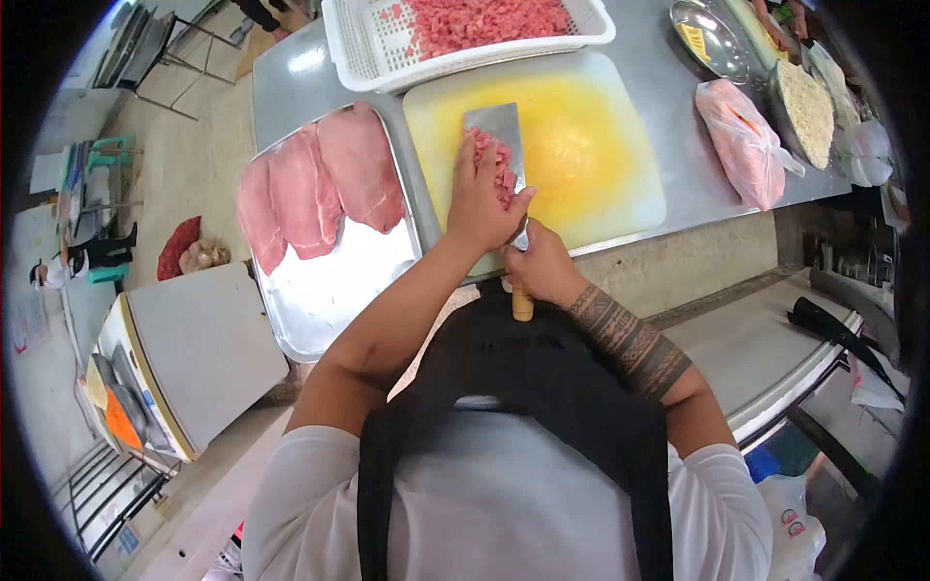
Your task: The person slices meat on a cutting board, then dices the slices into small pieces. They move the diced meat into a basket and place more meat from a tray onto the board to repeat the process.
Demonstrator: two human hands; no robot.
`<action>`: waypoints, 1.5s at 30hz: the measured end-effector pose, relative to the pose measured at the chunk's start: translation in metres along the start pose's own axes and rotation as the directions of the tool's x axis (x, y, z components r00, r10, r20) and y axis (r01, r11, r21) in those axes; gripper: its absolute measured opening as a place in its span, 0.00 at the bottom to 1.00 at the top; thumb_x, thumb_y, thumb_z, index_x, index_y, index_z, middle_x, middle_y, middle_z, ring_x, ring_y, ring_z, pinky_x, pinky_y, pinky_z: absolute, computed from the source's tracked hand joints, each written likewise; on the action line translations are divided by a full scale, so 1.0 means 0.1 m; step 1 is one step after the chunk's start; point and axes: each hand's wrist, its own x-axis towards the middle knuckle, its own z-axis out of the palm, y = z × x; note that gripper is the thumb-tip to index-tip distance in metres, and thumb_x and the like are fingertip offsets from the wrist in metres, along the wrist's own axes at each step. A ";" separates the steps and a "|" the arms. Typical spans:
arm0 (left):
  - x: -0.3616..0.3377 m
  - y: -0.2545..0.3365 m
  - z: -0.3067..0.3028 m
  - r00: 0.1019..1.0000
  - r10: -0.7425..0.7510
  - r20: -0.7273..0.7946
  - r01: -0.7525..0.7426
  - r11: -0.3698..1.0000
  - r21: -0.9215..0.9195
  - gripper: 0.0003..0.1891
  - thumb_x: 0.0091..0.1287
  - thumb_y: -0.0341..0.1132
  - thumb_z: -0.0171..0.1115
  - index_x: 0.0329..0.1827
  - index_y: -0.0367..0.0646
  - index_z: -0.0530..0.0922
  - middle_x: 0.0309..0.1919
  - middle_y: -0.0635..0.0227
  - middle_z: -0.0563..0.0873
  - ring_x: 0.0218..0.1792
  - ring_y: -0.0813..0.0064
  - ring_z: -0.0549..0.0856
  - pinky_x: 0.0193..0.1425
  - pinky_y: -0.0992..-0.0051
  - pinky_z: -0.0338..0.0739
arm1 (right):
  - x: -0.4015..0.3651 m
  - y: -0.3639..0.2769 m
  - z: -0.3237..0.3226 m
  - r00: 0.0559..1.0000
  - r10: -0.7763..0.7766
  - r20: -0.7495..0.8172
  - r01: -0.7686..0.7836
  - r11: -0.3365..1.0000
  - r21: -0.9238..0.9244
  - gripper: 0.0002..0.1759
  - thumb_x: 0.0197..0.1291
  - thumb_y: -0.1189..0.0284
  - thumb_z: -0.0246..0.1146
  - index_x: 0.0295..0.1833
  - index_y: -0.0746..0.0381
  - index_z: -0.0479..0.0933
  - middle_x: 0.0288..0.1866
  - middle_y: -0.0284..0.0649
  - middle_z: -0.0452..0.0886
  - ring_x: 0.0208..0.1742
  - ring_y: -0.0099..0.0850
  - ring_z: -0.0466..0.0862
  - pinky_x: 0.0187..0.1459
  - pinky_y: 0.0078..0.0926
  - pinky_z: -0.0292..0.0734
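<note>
My right hand [547,266] is wrapped round the wooden handle of a cleaver [500,118], whose broad blade lies over the stained cutting board [591,145]. Diced pink meat [503,174] is on the blade. My left hand [481,203] rests against the meat's left side, fingers stretched forward and thumb apart toward the blade's base. Left of the board, large raw meat slabs [308,184] lie in a metal tray [334,300]. Beyond the board is a white perforated basket [475,63] holding more diced meat [484,21].
At the right of the metal table [639,48] are a pink-filled plastic bag [738,140], a bowl of pale crumbs [804,111] and a steel dish [712,44]. Another person's hands [780,21] show at the top right. A white chest [199,339] stands at the left.
</note>
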 end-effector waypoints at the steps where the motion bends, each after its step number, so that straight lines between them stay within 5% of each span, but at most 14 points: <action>1: 0.08 -0.01 -0.03 0.999 0.033 -0.021 -0.033 0.999 -0.015 0.48 0.64 0.53 0.78 0.82 0.35 0.67 0.81 0.30 0.62 0.81 0.29 0.63 0.83 0.42 0.63 | 0.06 0.05 -0.03 0.994 -0.106 -0.028 0.103 0.991 -0.085 0.16 0.69 0.73 0.69 0.54 0.73 0.75 0.35 0.50 0.87 0.30 0.40 0.91 0.34 0.40 0.87; 5: 1.00 0.19 -0.27 0.964 0.183 -0.194 -0.178 0.983 0.039 0.44 0.65 0.52 0.76 0.80 0.37 0.70 0.79 0.29 0.64 0.80 0.28 0.65 0.82 0.43 0.66 | 0.09 -0.44 -0.41 0.964 -0.265 -0.021 0.261 0.957 -0.125 0.16 0.71 0.76 0.67 0.59 0.70 0.75 0.35 0.40 0.85 0.29 0.30 0.87 0.33 0.32 0.85; 7: 1.76 0.37 -0.53 0.906 0.294 -0.303 -0.275 0.956 0.106 0.35 0.66 0.42 0.75 0.72 0.33 0.74 0.60 0.40 0.83 0.64 0.34 0.80 0.73 0.47 0.74 | 0.03 -0.88 -0.67 0.970 -0.245 0.007 0.245 0.968 -0.059 0.15 0.72 0.77 0.66 0.60 0.69 0.75 0.35 0.36 0.83 0.29 0.26 0.85 0.33 0.30 0.85; 9: 2.40 0.41 -0.67 0.795 0.477 -0.374 -0.435 0.879 0.197 0.31 0.69 0.44 0.74 0.70 0.34 0.77 0.55 0.42 0.84 0.56 0.37 0.83 0.67 0.50 0.77 | 0.01 -0.98 -0.96 0.968 -0.249 0.014 0.250 0.966 -0.064 0.15 0.73 0.76 0.66 0.60 0.69 0.75 0.34 0.35 0.83 0.29 0.25 0.85 0.32 0.30 0.84; 12: 3.02 -0.25 -0.44 0.985 0.173 -0.010 -0.173 0.983 -0.058 0.24 0.74 0.43 0.69 0.69 0.43 0.81 0.66 0.39 0.82 0.70 0.36 0.77 0.79 0.52 0.70 | -0.12 -0.84 -1.27 0.990 -0.143 -0.016 0.141 0.988 -0.064 0.15 0.73 0.76 0.66 0.60 0.70 0.76 0.33 0.35 0.82 0.29 0.25 0.85 0.31 0.29 0.84; 14: 3.01 -0.55 -0.39 0.977 0.211 -0.010 -0.207 0.968 0.139 0.30 0.74 0.50 0.68 0.73 0.39 0.78 0.65 0.39 0.82 0.66 0.35 0.79 0.77 0.48 0.71 | -0.31 -0.70 -1.39 0.990 -0.115 -0.086 0.106 0.990 -0.094 0.15 0.73 0.77 0.66 0.60 0.70 0.76 0.34 0.36 0.82 0.28 0.25 0.85 0.31 0.29 0.84; 18: 2.49 -0.76 -0.19 0.986 -0.014 -0.167 0.094 0.872 0.480 0.41 0.78 0.58 0.60 0.86 0.43 0.64 0.83 0.33 0.63 0.83 0.28 0.60 0.88 0.39 0.49 | -0.52 -0.20 -1.61 0.984 -0.034 -0.174 0.014 0.993 -0.118 0.14 0.72 0.77 0.66 0.58 0.70 0.76 0.34 0.37 0.83 0.28 0.25 0.85 0.31 0.30 0.85; 21: 2.46 -0.79 -0.18 0.935 -0.037 -0.353 0.195 0.883 0.426 0.42 0.79 0.64 0.55 0.87 0.46 0.63 0.84 0.36 0.62 0.85 0.30 0.58 0.89 0.36 0.43 | -0.56 0.00 -1.77 0.979 -0.007 -0.205 -0.023 0.989 -0.143 0.14 0.71 0.75 0.68 0.56 0.72 0.77 0.32 0.38 0.84 0.28 0.27 0.87 0.31 0.31 0.86; 24: 2.19 -0.62 -0.16 0.964 0.098 -0.248 0.077 0.786 0.613 0.42 0.79 0.65 0.55 0.87 0.47 0.63 0.84 0.35 0.61 0.85 0.31 0.56 0.88 0.35 0.43 | -0.54 -0.14 -1.92 0.986 -0.029 -0.167 -0.033 0.934 -0.355 0.13 0.71 0.73 0.68 0.48 0.71 0.74 0.31 0.50 0.84 0.30 0.38 0.90 0.31 0.40 0.84; 27: 1.71 -0.41 -0.15 0.995 -0.068 -0.079 0.104 0.736 0.669 0.42 0.79 0.64 0.54 0.89 0.49 0.62 0.85 0.35 0.60 0.87 0.31 0.54 0.87 0.31 0.43 | -0.38 -0.11 -2.06 0.987 -0.140 -0.085 0.068 0.826 -0.560 0.12 0.71 0.73 0.65 0.47 0.70 0.71 0.33 0.60 0.84 0.37 0.55 0.89 0.37 0.51 0.83; 31: 0.81 -0.30 0.05 0.992 -0.070 -0.109 0.117 0.849 0.515 0.42 0.78 0.59 0.58 0.88 0.46 0.61 0.86 0.36 0.58 0.86 0.32 0.54 0.88 0.34 0.45 | -0.14 0.01 -2.02 0.976 -0.219 0.008 0.163 0.697 -0.698 0.13 0.71 0.75 0.60 0.54 0.71 0.67 0.38 0.68 0.83 0.46 0.70 0.84 0.46 0.60 0.80; 39: -0.91 0.22 -0.39 0.813 -0.517 -0.265 0.581 0.738 0.343 0.39 0.70 0.43 0.71 0.81 0.37 0.68 0.81 0.35 0.65 0.83 0.30 0.61 0.86 0.37 0.54 | 0.14 0.23 -2.26 0.983 -0.164 0.088 0.185 0.816 -0.548 0.14 0.70 0.77 0.60 0.57 0.69 0.71 0.43 0.64 0.86 0.43 0.65 0.88 0.45 0.54 0.84; 40: -1.09 0.17 -0.48 0.824 -0.437 -0.360 0.560 0.727 0.399 0.36 0.69 0.41 0.72 0.78 0.36 0.72 0.79 0.35 0.68 0.80 0.30 0.65 0.83 0.38 0.60 | 0.17 0.24 -2.29 0.984 -0.149 0.096 0.177 0.842 -0.509 0.13 0.69 0.78 0.60 0.56 0.69 0.72 0.42 0.57 0.86 0.39 0.51 0.90 0.43 0.49 0.85; 45: -1.53 -0.15 -1.19 0.649 -0.519 -0.556 0.729 0.635 0.258 0.30 0.70 0.39 0.73 0.72 0.35 0.76 0.75 0.36 0.74 0.76 0.35 0.72 0.80 0.45 0.67 | 0.11 -0.19 -2.10 0.990 -0.027 0.141 0.091 0.875 -0.476 0.13 0.70 0.78 0.59 0.58 0.68 0.73 0.35 0.44 0.83 0.32 0.36 0.86 0.32 0.37 0.81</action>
